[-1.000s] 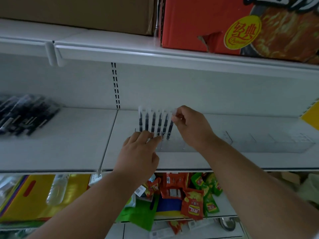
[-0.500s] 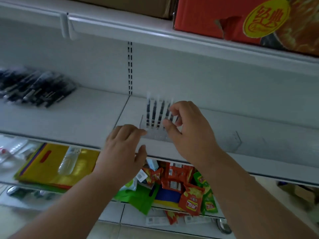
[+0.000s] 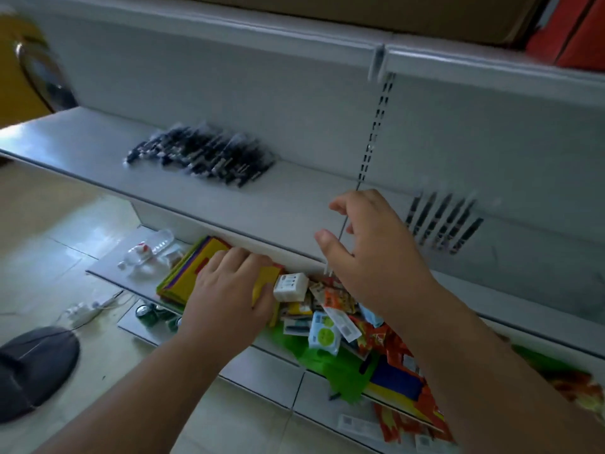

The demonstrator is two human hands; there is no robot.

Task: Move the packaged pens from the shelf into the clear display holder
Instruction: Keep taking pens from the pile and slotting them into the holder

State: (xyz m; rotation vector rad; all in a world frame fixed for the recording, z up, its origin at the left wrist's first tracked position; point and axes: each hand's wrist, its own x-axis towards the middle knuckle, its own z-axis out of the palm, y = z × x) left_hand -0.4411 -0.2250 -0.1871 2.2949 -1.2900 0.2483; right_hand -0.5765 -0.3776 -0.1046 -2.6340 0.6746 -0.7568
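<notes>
A heap of black pens in clear packets (image 3: 203,157) lies on the white middle shelf (image 3: 262,204), left of centre. Several packaged pens (image 3: 442,222) stand upright in the clear display holder (image 3: 484,244) on the same shelf, at the right. My right hand (image 3: 370,250) hovers empty between heap and holder, above the shelf's front edge, fingers loosely spread. My left hand (image 3: 229,290) hangs lower, in front of the shelf edge, fingers relaxed and holding nothing. The view is blurred by motion.
The lower shelf (image 3: 108,273) carries a yellow folder (image 3: 196,273), a plastic bottle (image 3: 147,250), a white box (image 3: 289,286) and several snack packets (image 3: 340,309). A brown carton (image 3: 393,14) and a red carton (image 3: 579,44) sit on the top shelf. A dark round base (image 3: 32,365) rests on the floor.
Both hands have let go of the pens in the holder and drawn back left. My head has turned left, bringing the pen heap toward the middle of the view.
</notes>
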